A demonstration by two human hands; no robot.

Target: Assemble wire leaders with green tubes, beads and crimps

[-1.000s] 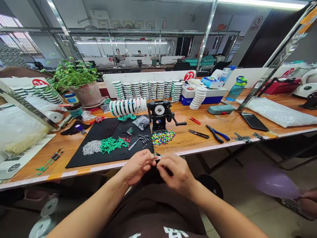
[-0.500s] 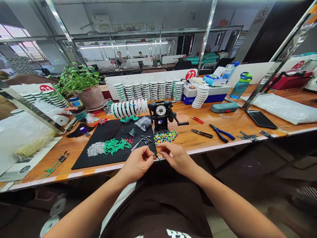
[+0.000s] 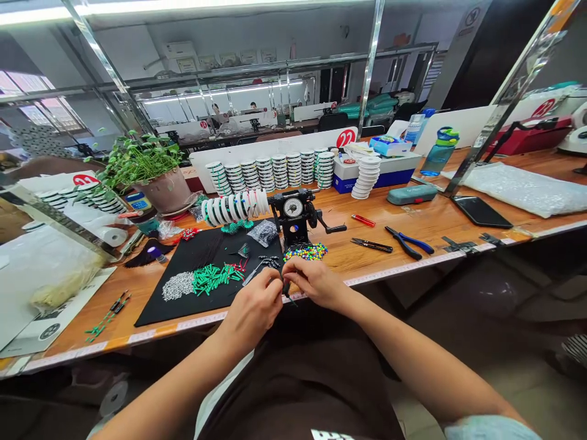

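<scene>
At the table's front edge, my left hand (image 3: 257, 300) and my right hand (image 3: 317, 283) meet with fingertips pinched. Between them is a thin dark green cord (image 3: 291, 299), its short end sticking out below my fingers. My fingers cover most of it, so I cannot tell whether it is knotted. Just beyond my hands lies a heap of small coloured beads (image 3: 306, 252). The black mat (image 3: 156, 305) to the left bears green tubes (image 3: 211, 280), silver beads (image 3: 178, 286) and several dark beads (image 3: 270, 261).
A hand-cranked winder (image 3: 293, 214) carries white spools (image 3: 233, 206). To its right lie a red pen (image 3: 363, 220), thread snips (image 3: 372, 245) and blue-handled pliers (image 3: 409, 242). Stacked spools (image 3: 279, 171) line the back. A potted plant (image 3: 160, 183) stands left, a water bottle (image 3: 440, 153) right.
My hands have drawn closer together; the left has turned so its back shows more, and the right has moved slightly left. The camera view has tilted and shifted a little.
</scene>
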